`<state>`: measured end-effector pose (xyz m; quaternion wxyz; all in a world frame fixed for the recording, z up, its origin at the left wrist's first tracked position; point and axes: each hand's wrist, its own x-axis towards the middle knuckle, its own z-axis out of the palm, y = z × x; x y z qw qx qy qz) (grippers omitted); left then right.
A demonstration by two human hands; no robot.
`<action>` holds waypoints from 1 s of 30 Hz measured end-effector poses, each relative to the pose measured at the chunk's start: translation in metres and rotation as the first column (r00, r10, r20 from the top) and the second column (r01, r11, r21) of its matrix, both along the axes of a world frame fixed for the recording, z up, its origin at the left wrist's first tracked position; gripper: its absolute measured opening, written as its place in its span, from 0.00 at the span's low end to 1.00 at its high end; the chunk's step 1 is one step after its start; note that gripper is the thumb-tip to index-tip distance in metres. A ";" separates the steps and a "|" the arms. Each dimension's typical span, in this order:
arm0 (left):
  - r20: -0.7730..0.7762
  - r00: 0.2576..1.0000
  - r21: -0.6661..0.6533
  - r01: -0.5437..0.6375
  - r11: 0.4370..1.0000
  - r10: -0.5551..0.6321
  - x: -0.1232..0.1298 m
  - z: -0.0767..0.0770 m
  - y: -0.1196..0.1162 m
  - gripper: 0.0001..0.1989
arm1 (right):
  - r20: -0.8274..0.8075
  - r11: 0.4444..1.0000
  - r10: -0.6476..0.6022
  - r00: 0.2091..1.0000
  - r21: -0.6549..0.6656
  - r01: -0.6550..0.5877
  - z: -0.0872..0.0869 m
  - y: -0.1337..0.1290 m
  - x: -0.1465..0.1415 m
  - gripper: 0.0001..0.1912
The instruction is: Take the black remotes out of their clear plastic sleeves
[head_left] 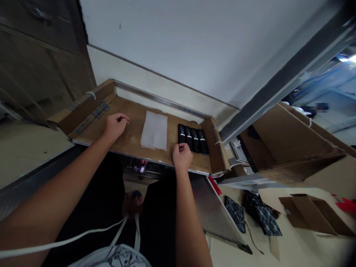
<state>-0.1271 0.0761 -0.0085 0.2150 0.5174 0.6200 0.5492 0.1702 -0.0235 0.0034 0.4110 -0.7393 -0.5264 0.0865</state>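
My left hand rests over the left part of a cardboard-lined tray. Its fingers are loosely bent, with a gap beside the thumb and nothing visible in them. A stack of thin white sheets lies flat between my two hands. My right hand, its fingers curled into a loose fist, is at the tray's front edge, and I see nothing in it. Just beyond that hand, several black packets, each with a small white label, lie side by side. Whether the right fingertips touch the nearest packet, I cannot tell.
Cardboard side walls bound the tray, and a white panel rises behind it. To the right stands a large open carton. On the floor lie dark patterned bags and another open box.
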 end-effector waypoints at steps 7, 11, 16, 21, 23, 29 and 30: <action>-0.043 0.999 0.013 0.032 0.999 -0.032 -0.001 -0.003 0.001 0.10 | 0.102 0.975 0.216 0.971 -0.068 -0.210 0.002 -0.004 -0.005 0.15; -0.054 0.998 0.018 0.032 0.999 -0.031 0.000 -0.004 0.003 0.10 | 0.050 0.896 0.443 0.895 0.003 -0.444 0.002 -0.004 0.000 0.17; -0.053 0.998 -0.002 0.040 0.999 -0.040 0.000 -0.006 0.004 0.11 | 0.067 0.857 0.510 0.857 0.038 -0.513 0.003 -0.001 -0.007 0.18; -0.049 0.997 -0.006 0.061 0.998 -0.061 0.000 -0.006 0.005 0.11 | 0.041 0.829 0.553 0.832 0.072 -0.554 0.000 0.005 -0.016 0.08; -0.040 0.997 -0.008 0.060 0.998 -0.061 0.000 -0.005 0.004 0.10 | 0.028 0.837 0.541 0.841 0.081 -0.541 -0.002 0.006 -0.016 0.09; -0.035 0.997 -0.022 0.061 0.998 -0.062 0.001 -0.004 0.004 0.10 | 0.034 0.833 0.551 0.834 0.023 -0.552 -0.003 0.008 -0.014 0.10; -0.037 0.997 -0.021 0.065 0.998 -0.066 0.001 -0.004 0.004 0.10 | 0.043 0.834 0.552 0.833 0.009 -0.552 -0.003 0.008 -0.014 0.09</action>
